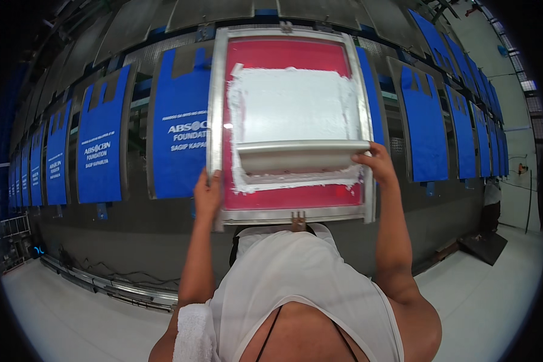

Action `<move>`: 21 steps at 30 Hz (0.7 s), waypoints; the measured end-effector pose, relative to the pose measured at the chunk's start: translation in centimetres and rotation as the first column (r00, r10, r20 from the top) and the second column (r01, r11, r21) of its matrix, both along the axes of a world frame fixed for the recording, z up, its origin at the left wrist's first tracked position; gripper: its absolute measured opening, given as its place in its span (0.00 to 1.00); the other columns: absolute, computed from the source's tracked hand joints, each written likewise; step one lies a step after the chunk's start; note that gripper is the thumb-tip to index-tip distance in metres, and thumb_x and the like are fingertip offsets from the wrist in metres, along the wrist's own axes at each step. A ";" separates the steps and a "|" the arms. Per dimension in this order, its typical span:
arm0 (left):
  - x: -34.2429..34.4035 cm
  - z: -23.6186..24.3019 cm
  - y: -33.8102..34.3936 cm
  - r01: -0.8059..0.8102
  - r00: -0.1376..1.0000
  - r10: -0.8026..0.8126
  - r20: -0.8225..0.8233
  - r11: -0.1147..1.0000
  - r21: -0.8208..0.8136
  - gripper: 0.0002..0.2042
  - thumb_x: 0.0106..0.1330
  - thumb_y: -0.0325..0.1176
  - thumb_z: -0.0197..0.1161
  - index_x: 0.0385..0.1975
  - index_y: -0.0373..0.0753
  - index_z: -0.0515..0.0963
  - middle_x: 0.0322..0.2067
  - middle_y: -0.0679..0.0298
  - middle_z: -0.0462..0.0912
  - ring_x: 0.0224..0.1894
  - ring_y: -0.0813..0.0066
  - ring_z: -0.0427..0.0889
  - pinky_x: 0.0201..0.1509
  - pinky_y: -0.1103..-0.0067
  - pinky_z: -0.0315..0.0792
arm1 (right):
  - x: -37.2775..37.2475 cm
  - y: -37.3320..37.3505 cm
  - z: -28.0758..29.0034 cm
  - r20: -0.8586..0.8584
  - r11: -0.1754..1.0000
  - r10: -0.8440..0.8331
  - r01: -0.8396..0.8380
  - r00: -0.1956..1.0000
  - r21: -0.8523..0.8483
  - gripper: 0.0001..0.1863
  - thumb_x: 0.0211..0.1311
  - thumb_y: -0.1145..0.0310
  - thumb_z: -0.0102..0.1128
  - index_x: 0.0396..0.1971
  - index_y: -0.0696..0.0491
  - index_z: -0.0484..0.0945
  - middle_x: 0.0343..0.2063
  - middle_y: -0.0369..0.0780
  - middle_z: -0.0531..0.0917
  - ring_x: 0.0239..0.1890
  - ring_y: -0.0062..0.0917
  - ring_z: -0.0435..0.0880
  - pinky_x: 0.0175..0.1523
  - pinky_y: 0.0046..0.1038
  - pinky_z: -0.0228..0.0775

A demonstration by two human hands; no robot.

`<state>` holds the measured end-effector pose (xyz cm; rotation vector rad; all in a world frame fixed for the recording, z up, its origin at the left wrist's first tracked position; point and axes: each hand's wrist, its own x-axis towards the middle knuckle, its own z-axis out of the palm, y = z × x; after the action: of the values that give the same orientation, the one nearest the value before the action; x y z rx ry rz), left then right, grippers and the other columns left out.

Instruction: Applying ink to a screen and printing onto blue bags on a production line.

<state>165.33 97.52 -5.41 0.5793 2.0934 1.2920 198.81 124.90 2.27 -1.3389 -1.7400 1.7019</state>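
Note:
In front of me lies a screen printing frame (217,108) with a pale metal rim and pinkish-red mesh (283,53). Thick white ink (292,102) covers the middle of the mesh, ragged at its borders. My left hand (207,192) grips the lower part of the frame's left side. A wide metal squeegee (295,160) rests across the lower part of the ink, and my right hand (377,164) holds its right end, fingers closed on it. Its lower edge sits in the ink. Under the frame, a blue fabric piece (178,139) with white print sticks out on the left.
Further blue printed pieces (102,133) lie on grey boards in a row to the left. To the right, blue pieces (425,130) show no visible print. A dark slanted box (484,244) stands on the pale floor, right. A metal rail (120,291) runs low on the left.

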 end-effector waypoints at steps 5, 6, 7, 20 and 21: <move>-0.1 -3.9 0.9 0.055 0.998 -0.055 0.009 0.998 0.028 0.23 0.66 0.42 0.55 0.54 0.29 0.69 0.44 0.50 0.79 0.45 0.72 0.77 0.49 0.78 0.69 | 0.6 -0.3 -0.9 0.039 1.000 -0.023 0.022 0.999 0.020 0.17 0.38 0.76 0.70 0.34 0.60 0.81 0.29 0.37 0.81 0.34 0.21 0.78 0.44 0.24 0.69; 0.2 -4.6 0.9 0.048 0.999 -0.048 -0.002 0.999 0.002 0.23 0.66 0.42 0.56 0.54 0.29 0.69 0.44 0.50 0.79 0.45 0.71 0.78 0.49 0.78 0.69 | 0.8 0.1 -1.5 0.036 0.999 -0.028 0.027 0.999 0.017 0.17 0.39 0.76 0.70 0.34 0.59 0.81 0.29 0.37 0.81 0.34 0.21 0.78 0.43 0.24 0.69; 0.4 -4.2 1.0 0.046 0.999 -0.046 -0.004 0.999 -0.006 0.23 0.66 0.42 0.56 0.54 0.29 0.69 0.44 0.50 0.79 0.45 0.71 0.78 0.49 0.78 0.69 | 1.1 0.1 -2.0 0.033 0.999 -0.044 0.043 0.998 0.006 0.17 0.39 0.76 0.70 0.34 0.59 0.81 0.29 0.37 0.81 0.34 0.20 0.78 0.43 0.24 0.69; 0.8 -3.2 3.3 -0.036 0.997 0.038 0.060 0.998 -0.044 0.26 0.65 0.45 0.57 0.55 0.30 0.68 0.42 0.56 0.80 0.43 0.76 0.75 0.48 0.81 0.68 | 1.0 4.4 -4.7 -0.017 0.995 0.086 -0.087 0.996 -0.050 0.18 0.42 0.72 0.71 0.36 0.58 0.81 0.30 0.37 0.81 0.35 0.20 0.77 0.43 0.23 0.67; 0.8 -4.1 3.3 -0.043 0.996 0.047 0.070 0.998 -0.055 0.26 0.65 0.45 0.57 0.55 0.30 0.68 0.42 0.56 0.80 0.43 0.76 0.75 0.48 0.81 0.68 | 1.2 4.4 -5.2 -0.032 0.996 0.077 -0.079 0.996 -0.047 0.17 0.42 0.72 0.71 0.36 0.58 0.81 0.30 0.37 0.81 0.34 0.20 0.77 0.43 0.22 0.67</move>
<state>166.18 100.86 -9.52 0.4587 2.0857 1.2594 200.03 129.34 -2.94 -1.2739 -1.7661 1.8078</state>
